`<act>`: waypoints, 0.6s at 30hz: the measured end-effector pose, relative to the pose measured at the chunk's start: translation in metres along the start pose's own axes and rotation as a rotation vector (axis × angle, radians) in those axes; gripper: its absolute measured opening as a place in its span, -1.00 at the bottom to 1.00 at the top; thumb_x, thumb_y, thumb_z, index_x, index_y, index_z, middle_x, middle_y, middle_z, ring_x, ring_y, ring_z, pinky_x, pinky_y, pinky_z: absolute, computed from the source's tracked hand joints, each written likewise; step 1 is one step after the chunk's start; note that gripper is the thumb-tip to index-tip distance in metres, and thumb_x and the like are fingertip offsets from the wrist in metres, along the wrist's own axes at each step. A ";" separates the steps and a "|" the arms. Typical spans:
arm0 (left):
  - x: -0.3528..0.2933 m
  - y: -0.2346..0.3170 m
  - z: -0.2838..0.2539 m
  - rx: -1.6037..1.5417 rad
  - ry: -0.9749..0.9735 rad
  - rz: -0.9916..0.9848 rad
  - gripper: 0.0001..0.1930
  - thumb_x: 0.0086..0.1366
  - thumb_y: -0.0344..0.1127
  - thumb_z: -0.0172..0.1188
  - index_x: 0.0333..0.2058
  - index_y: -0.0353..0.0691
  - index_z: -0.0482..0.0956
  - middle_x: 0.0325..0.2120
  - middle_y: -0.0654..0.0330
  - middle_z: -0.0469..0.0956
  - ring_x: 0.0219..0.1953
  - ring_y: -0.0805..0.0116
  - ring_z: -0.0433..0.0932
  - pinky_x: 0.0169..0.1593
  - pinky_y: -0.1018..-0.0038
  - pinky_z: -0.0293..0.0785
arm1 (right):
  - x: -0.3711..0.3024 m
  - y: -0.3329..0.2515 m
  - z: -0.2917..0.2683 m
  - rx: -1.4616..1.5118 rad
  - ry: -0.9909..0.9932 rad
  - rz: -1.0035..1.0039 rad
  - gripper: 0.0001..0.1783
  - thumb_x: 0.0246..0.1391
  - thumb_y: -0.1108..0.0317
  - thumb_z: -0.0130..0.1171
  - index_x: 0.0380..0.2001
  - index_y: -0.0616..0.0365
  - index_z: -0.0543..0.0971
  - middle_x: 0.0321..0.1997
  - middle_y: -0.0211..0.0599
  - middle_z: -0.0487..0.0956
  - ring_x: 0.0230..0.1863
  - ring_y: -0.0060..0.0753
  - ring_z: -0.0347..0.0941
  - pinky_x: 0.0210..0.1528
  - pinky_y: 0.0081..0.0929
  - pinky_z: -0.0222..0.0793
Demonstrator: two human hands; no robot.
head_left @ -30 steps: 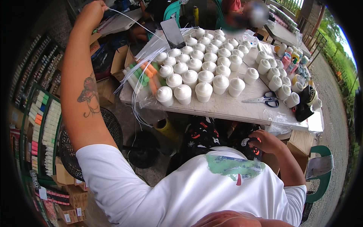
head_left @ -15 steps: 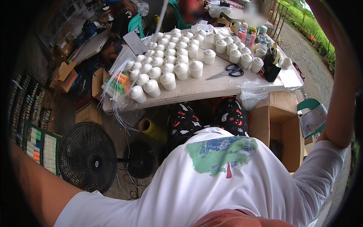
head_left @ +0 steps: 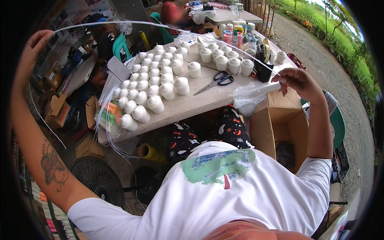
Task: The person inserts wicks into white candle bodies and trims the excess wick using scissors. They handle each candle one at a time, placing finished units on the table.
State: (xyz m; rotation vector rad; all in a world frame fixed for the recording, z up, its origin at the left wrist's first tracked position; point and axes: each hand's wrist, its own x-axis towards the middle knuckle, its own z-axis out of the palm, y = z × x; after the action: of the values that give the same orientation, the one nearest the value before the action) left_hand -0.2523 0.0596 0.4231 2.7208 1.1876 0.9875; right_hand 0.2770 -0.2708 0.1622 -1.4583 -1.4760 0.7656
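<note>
From the head view, our left hand (head_left: 34,50) and right hand (head_left: 298,80) each pinch an end of a white cord (head_left: 160,27), stretched in an arc over the table (head_left: 192,105). If it sags, it could topple the white spools (head_left: 154,104).

On the table (head_left: 188,105) the spools (head_left: 154,86) stand in rows at the left and middle, with scissors (head_left: 216,81) to their right. A string (head_left: 160,28) spans above them between the left hand (head_left: 32,52) and right hand (head_left: 298,82). A box (head_left: 280,116) sits below the table's right end, a fan (head_left: 96,182) on the floor at left.
</note>
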 end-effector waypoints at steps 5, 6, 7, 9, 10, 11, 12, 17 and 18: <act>-0.100 -0.003 0.120 -0.325 -0.416 -0.194 -0.83 0.25 -0.42 0.20 -0.22 -0.34 0.66 -0.43 0.35 0.58 -0.41 0.62 0.43 -0.31 0.67 0.33 | -0.089 0.112 -0.060 -0.132 0.379 0.290 -0.86 0.18 0.39 0.18 -0.25 0.22 0.62 -0.51 -0.54 0.51 -0.54 -0.73 0.35 -0.45 -0.67 0.30; -0.112 -0.003 0.131 -0.363 -0.472 -0.255 -0.83 0.24 -0.46 0.20 -0.22 -0.36 0.67 -0.43 0.34 0.59 -0.41 0.61 0.44 -0.32 0.66 0.34 | -0.111 0.118 -0.075 -0.139 0.444 0.298 -0.87 0.18 0.38 0.18 -0.26 0.20 0.62 -0.52 -0.56 0.51 -0.54 -0.75 0.34 -0.46 -0.68 0.27; -0.123 -0.013 0.141 -0.362 -0.478 -0.255 -0.83 0.23 -0.47 0.20 -0.21 -0.36 0.66 -0.43 0.32 0.59 -0.40 0.60 0.44 -0.31 0.63 0.36 | -0.128 0.125 -0.087 -0.138 0.503 0.297 -0.88 0.18 0.37 0.19 -0.28 0.17 0.62 -0.52 -0.58 0.50 -0.54 -0.76 0.33 -0.47 -0.69 0.24; -0.146 -0.037 0.163 -0.286 -0.461 -0.239 -0.82 0.22 -0.47 0.20 -0.22 -0.36 0.66 -0.43 0.27 0.58 -0.40 0.56 0.46 -0.29 0.57 0.39 | -0.153 0.123 -0.101 -0.172 0.618 0.349 -0.86 0.19 0.35 0.18 -0.26 0.16 0.62 -0.55 -0.60 0.48 -0.55 -0.76 0.29 -0.47 -0.69 0.22; -0.157 -0.047 0.173 -0.213 -0.441 -0.222 -0.83 0.21 -0.48 0.20 -0.22 -0.35 0.66 -0.42 0.24 0.58 -0.39 0.53 0.48 -0.28 0.54 0.41 | -0.163 0.120 -0.102 -0.121 0.630 0.352 -0.86 0.19 0.34 0.18 -0.25 0.16 0.62 -0.54 -0.59 0.49 -0.55 -0.76 0.30 -0.46 -0.69 0.23; -0.164 -0.047 0.179 -0.112 -0.423 -0.208 -0.83 0.19 -0.46 0.22 -0.23 -0.31 0.66 -0.39 0.15 0.57 -0.36 0.41 0.53 -0.25 0.47 0.43 | -0.170 0.114 -0.101 -0.069 0.638 0.355 -0.85 0.20 0.34 0.17 -0.24 0.16 0.61 -0.54 -0.59 0.50 -0.55 -0.76 0.31 -0.45 -0.69 0.24; -0.173 -0.056 0.192 -0.058 -0.336 -0.134 -0.84 0.18 -0.44 0.24 -0.25 -0.30 0.67 -0.40 0.11 0.59 -0.35 0.30 0.58 -0.24 0.42 0.44 | -0.179 0.113 -0.100 -0.020 0.648 0.359 -0.84 0.20 0.33 0.16 -0.23 0.16 0.61 -0.53 -0.58 0.50 -0.55 -0.76 0.33 -0.44 -0.70 0.26; -0.197 -0.066 0.236 -0.076 -0.266 0.018 -0.86 0.17 -0.38 0.26 -0.32 -0.31 0.67 -0.51 0.17 0.61 -0.42 0.33 0.57 -0.26 0.41 0.43 | -0.198 0.139 -0.113 -0.118 0.645 0.455 -0.84 0.22 0.35 0.13 -0.19 0.14 0.59 -0.49 -0.55 0.52 -0.48 -0.74 0.40 -0.37 -0.70 0.30; -0.199 -0.067 0.236 -0.137 -0.307 -0.092 -0.86 0.18 -0.37 0.27 -0.33 -0.31 0.67 -0.52 0.19 0.60 -0.43 0.38 0.55 -0.26 0.43 0.43 | -0.193 0.129 -0.107 -0.104 0.648 0.468 -0.84 0.22 0.35 0.13 -0.20 0.14 0.59 -0.49 -0.55 0.52 -0.47 -0.73 0.41 -0.36 -0.71 0.31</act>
State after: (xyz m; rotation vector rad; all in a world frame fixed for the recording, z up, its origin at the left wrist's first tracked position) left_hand -0.2675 0.0290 0.1087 2.5650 1.1319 0.5880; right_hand 0.4096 -0.4621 0.0574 -1.9302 -0.6983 0.4122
